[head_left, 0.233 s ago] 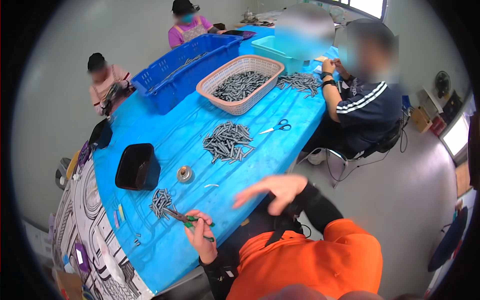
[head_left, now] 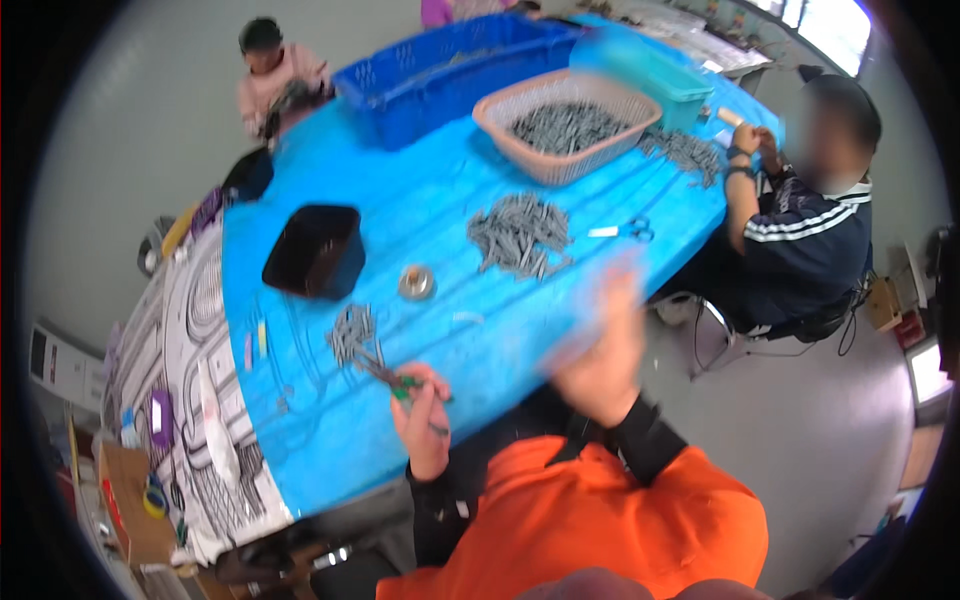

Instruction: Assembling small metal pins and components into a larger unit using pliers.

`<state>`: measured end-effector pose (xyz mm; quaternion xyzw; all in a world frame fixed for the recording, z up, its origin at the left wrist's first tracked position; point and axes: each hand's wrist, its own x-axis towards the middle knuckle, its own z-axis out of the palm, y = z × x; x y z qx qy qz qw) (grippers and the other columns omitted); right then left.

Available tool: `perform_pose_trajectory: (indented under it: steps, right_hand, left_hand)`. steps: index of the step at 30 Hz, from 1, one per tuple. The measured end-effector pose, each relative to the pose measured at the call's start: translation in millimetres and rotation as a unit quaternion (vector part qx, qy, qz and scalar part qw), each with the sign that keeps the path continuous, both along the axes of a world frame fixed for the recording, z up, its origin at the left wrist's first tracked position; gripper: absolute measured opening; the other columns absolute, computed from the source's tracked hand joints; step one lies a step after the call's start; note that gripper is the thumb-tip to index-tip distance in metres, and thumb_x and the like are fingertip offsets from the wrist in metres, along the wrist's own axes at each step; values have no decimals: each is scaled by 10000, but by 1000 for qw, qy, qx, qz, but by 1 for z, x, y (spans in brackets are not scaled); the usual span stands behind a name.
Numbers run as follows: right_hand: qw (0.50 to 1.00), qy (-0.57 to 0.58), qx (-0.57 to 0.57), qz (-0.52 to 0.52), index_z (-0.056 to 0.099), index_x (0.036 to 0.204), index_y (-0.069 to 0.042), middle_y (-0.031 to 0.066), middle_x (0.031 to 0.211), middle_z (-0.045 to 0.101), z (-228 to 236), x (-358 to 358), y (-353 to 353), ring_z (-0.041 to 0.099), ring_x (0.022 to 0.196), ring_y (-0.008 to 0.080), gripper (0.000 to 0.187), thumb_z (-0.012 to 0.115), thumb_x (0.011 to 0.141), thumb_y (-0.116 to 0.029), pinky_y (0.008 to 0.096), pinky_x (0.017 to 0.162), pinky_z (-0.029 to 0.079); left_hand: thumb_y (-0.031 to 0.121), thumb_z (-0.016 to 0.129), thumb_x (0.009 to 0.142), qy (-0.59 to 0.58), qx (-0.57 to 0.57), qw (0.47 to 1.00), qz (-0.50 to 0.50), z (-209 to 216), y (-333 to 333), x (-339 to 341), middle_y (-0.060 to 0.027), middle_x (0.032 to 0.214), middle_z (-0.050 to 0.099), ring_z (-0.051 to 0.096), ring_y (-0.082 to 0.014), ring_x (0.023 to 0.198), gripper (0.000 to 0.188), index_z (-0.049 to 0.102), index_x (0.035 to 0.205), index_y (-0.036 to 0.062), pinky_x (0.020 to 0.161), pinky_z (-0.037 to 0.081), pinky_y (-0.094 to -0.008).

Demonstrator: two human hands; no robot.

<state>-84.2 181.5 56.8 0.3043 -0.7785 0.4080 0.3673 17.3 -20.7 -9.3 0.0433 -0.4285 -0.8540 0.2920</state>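
My left hand point(head_left: 424, 432) grips green-handled pliers point(head_left: 378, 372) at the table's near edge. Their jaws point at a small pile of grey short tube-like pieces point(head_left: 350, 330), and I cannot tell whether they touch it. To the right, my right hand point(head_left: 603, 355) is raised over the table edge, smeared by motion, its fingers stretched out and apart with nothing seen in them. A larger pile of the same grey pieces point(head_left: 518, 235) lies beyond it, with scissors point(head_left: 638, 230) alongside.
On the blue-covered table point(head_left: 420, 180) stand a black bin point(head_left: 345, 262), a small round jar point(head_left: 416, 282), a pink basket point(head_left: 535, 165) of grey pieces, a blue crate point(head_left: 400, 120) and a turquoise tub point(head_left: 685, 108). A co-worker point(head_left: 810, 230) sits at right; others are at the far side.
My right hand has swung upward and farther over the table edge, fingers now pointing away from me. The whole view has shifted, and the pliers stay in my left hand.
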Motion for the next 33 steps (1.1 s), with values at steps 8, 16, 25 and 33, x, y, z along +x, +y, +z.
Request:
perform_pose_trajectory:
  steps: [8,16,25,33]
  right_hand:
    - [951,-299,73,10,644,980,-13,169,1007,635,-31,-135,22,615,930,313,220,664,797,-134,381,778,486]
    - [942,-252,218,-32,616,831,-4,141,811,633,-43,-139,3,617,805,317,186,708,761,-148,394,703,478]
    - [934,-339,98,57,634,834,-14,101,712,625,-35,-143,9,607,685,248,123,690,766,-101,353,635,480]
    - [938,-327,-67,97,622,860,-26,69,789,638,-30,-107,-4,617,691,160,113,691,787,-80,284,632,486]
  left_hand:
    - [-8,508,853,-14,-19,1000,13,10,-5,3,-115,848,539,483,-184,760,256,476,1106,-26,711,399,-319]
    - [18,504,850,-8,-47,999,5,15,2,1,-115,855,527,467,-182,761,259,474,1104,-24,715,388,-328]
    - [-12,494,845,-8,-39,999,6,14,2,4,-120,865,531,473,-185,764,259,471,1103,-29,718,392,-319]
    - [-5,528,859,-19,-26,999,7,11,0,4,-110,891,541,487,-176,778,251,478,1105,-23,721,400,-306]
